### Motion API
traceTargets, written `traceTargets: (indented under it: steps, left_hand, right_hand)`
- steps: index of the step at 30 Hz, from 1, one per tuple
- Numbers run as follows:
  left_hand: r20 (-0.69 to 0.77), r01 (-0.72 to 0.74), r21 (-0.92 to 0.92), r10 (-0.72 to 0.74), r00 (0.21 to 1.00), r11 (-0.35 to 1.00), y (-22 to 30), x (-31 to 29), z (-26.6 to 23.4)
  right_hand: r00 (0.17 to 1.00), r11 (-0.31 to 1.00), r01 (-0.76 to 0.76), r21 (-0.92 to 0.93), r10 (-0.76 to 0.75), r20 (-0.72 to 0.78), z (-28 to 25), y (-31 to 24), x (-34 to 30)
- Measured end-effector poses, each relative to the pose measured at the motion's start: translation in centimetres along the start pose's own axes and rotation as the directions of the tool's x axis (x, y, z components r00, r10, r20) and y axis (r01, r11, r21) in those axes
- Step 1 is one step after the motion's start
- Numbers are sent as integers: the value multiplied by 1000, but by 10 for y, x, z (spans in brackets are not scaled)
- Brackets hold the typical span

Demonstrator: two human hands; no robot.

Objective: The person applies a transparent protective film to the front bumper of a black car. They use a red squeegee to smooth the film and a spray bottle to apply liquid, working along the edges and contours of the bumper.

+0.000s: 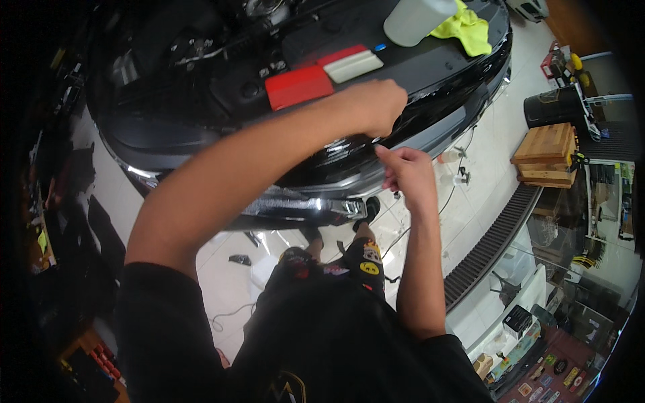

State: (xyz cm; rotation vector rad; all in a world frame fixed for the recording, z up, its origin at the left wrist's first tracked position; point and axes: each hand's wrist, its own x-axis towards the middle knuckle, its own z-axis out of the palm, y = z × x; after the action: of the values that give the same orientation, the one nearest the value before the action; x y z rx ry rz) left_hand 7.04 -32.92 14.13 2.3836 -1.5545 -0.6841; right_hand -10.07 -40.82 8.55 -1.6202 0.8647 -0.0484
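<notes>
A glossy black film (pixel 342 153) lies over the front of a dark car, below its open engine bay. My left hand (pixel 379 107) reaches across it from the left, its fingers closed in a fist at the film's upper part. Just below, my right hand (pixel 411 178) pinches thumb and forefinger at the film's edge; its other fingers are curled. What is inside the left fist is mostly hidden. Beyond my left forearm, a red flat squeegee card (pixel 299 87) and a whitish squeegee (pixel 353 66) rest on the car's black trim panel (pixel 232 107).
A white container (pixel 416 20) and a yellow-green cloth (pixel 465 30) sit on the trim at the far right. The chrome-edged bumper (pixel 302 207) is close to my legs. A cable (pixel 440 211) crosses the tiled floor. Wooden boxes (pixel 545 154) stand right, beside a dark grooved strip (pixel 494 245).
</notes>
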Motion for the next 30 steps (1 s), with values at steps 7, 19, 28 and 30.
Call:
traceTargets:
  steps: [7, 19, 28, 30]
  left_hand:
    - [-144, -142, 21, 143, 979, 990, -19, 6, 23]
    - [-240, -159, 32, 162, 957, 987, -22, 21, 37]
    - [42, -35, 7, 35, 998, 999, -5, 7, -4]
    - [56, -41, 68, 37, 998, 997, -5, 19, 1]
  right_hand:
    - [538, 329, 813, -481, -738, 406, 24, -150, 32]
    - [365, 27, 914, -404, -489, 792, 105, -198, 86]
    - [542, 432, 799, -418, -818, 190, -16, -21, -101]
    - [537, 320, 782, -535, -783, 315, 49, 5, -113]
